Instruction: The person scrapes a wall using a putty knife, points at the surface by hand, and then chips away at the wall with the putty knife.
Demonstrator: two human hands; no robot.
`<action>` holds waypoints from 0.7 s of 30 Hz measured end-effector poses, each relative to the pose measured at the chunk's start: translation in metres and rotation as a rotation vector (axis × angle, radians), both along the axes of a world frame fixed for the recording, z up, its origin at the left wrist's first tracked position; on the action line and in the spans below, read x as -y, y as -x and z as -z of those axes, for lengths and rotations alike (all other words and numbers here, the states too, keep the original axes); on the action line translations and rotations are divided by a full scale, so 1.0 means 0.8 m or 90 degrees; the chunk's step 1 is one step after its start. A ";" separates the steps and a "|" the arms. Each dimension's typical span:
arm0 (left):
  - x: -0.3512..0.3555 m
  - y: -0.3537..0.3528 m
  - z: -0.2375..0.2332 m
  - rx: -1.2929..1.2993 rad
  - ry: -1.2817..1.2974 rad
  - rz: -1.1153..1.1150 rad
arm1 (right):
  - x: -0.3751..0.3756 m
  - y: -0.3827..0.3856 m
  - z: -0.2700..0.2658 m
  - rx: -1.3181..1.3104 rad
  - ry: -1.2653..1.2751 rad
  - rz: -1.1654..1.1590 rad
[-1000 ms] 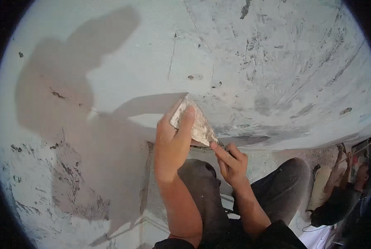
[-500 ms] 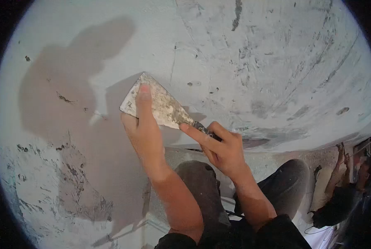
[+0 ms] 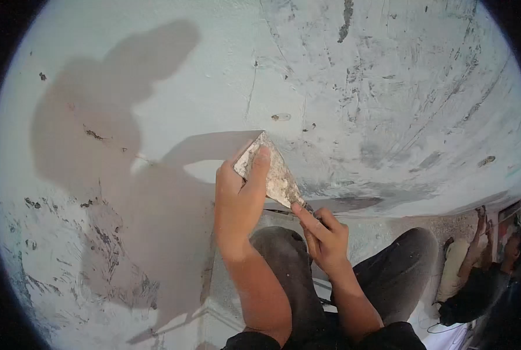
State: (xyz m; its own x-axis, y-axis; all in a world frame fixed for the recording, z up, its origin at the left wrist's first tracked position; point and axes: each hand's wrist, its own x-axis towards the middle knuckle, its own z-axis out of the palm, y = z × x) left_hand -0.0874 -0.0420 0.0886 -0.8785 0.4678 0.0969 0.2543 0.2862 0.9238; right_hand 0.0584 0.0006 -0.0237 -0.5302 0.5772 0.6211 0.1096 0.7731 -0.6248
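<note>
A wide putty knife (image 3: 275,174), its blade crusted with dried filler, lies flat against a pale, scratched plaster wall (image 3: 354,87). My left hand (image 3: 237,204) presses its fingers onto the blade's upper left part. My right hand (image 3: 324,236) grips the knife's dark handle lower right, index finger stretched along it toward the blade. Both forearms rise from the bottom of the view over my knees in dark trousers (image 3: 389,274).
My shadow (image 3: 109,134) falls over the wall's left half. Patches of chipped, darker plaster (image 3: 114,268) mark the lower left. At the far right another person (image 3: 482,274) sits low by the wall with an arm raised.
Half a second ago the knife was up and to the left on the wall; it has since swept back down and right to where it was a second ago.
</note>
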 end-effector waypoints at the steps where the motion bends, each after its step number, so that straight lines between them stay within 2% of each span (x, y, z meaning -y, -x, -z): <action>1: 0.000 0.001 -0.002 0.000 0.000 -0.001 | -0.001 0.000 0.001 -0.003 0.003 -0.003; 4: 0.002 0.000 -0.005 0.041 -0.002 0.064 | -0.002 0.001 0.003 -0.006 0.005 -0.009; 6: -0.002 -0.005 0.001 0.024 -0.016 -0.016 | -0.007 0.001 0.003 -0.013 0.005 -0.019; 10: -0.009 -0.011 -0.002 0.027 -0.071 -0.047 | -0.016 0.003 -0.009 -0.024 -0.009 -0.038; 13: -0.015 -0.015 -0.009 -0.010 -0.175 -0.024 | -0.017 0.006 -0.016 -0.020 -0.015 -0.024; 17: -0.017 -0.016 -0.010 0.019 -0.151 -0.039 | -0.024 0.006 -0.021 -0.033 -0.005 -0.050; 19: -0.019 -0.022 -0.014 -0.006 -0.126 -0.116 | -0.031 0.000 -0.020 -0.008 -0.028 -0.048; 21: -0.023 -0.012 0.002 -0.044 -0.132 -0.126 | -0.037 -0.004 -0.026 0.019 -0.057 -0.064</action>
